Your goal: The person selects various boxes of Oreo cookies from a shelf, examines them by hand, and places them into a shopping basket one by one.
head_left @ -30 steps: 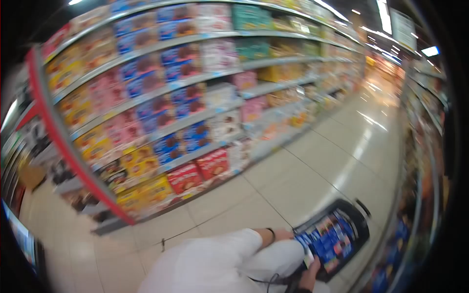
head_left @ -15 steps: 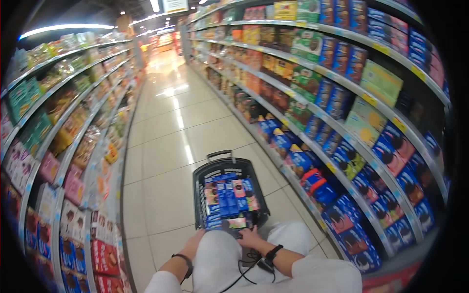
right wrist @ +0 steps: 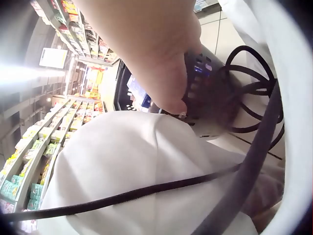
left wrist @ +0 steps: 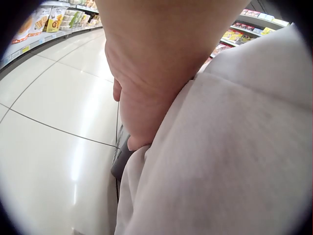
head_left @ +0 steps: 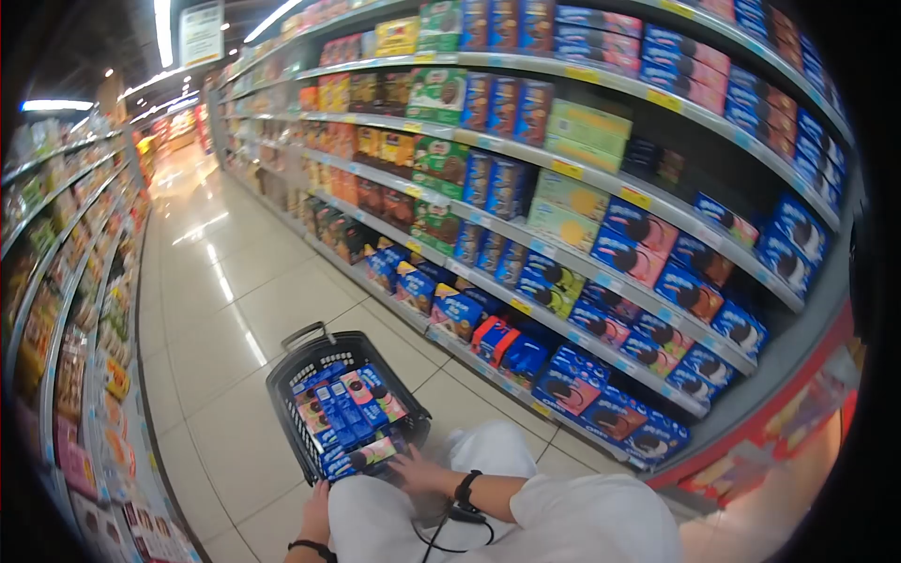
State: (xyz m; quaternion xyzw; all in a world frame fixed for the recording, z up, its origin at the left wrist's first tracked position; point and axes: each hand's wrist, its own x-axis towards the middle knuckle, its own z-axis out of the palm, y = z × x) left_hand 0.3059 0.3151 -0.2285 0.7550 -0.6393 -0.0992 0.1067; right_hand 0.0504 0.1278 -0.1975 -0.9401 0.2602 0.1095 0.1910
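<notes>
A black shopping basket (head_left: 282, 385) filled with cookie boxes (head_left: 343, 405), mostly blue and pink, stands on the floor before the person's knees. At its near left corner the left hand (head_left: 317, 507) holds the rim, its fingers partly hidden by the white trouser leg. The left wrist view shows this hand (left wrist: 146, 93) close against the leg, with a dark piece of basket below it. The right hand (head_left: 418, 471) grips the near right rim. In the right wrist view, that hand's thumb side (right wrist: 168, 83) lies against the slotted basket wall (right wrist: 198, 83).
Shelves of cookie boxes (head_left: 601, 249) line the right side, with a red end panel (head_left: 760, 441) at the near end. More shelves (head_left: 84, 310) run along the left. Tiled floor (head_left: 202, 281) stretches down the aisle. A black cable (right wrist: 146, 190) crosses the person's lap.
The view has swung from the left shelves down the aisle and onto the right shelves. The basket now appears further left, and both hands remain at its near rim.
</notes>
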